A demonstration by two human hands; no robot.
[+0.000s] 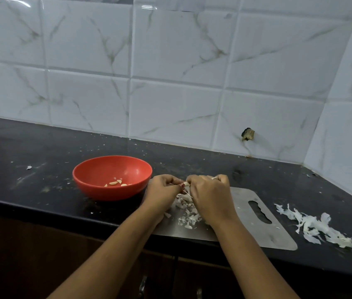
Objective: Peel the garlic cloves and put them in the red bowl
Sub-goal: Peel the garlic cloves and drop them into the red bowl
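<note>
Garlic clove [185,184]: one, between left hand [163,189], right hand [210,191]

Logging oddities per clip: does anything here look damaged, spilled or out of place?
Yes. A broken hole mars a wall tile just above the counter, behind the board, with a crack below it. Loose skins lie strewn on the counter past the board's right end.

Left on the counter [41,152]: bowl [106,194], a few peeled cloves [116,183] inside. Just right of it, at the counter's front edge: cutting board [257,223]. On the board's left part: heap of skins [186,214]. Above that heap: left hand [162,188] and right hand [209,195], clove [185,184] pinched between them. Right of the board: second pile of skins [315,227]. Behind everything: tiled wall [170,83].
</note>
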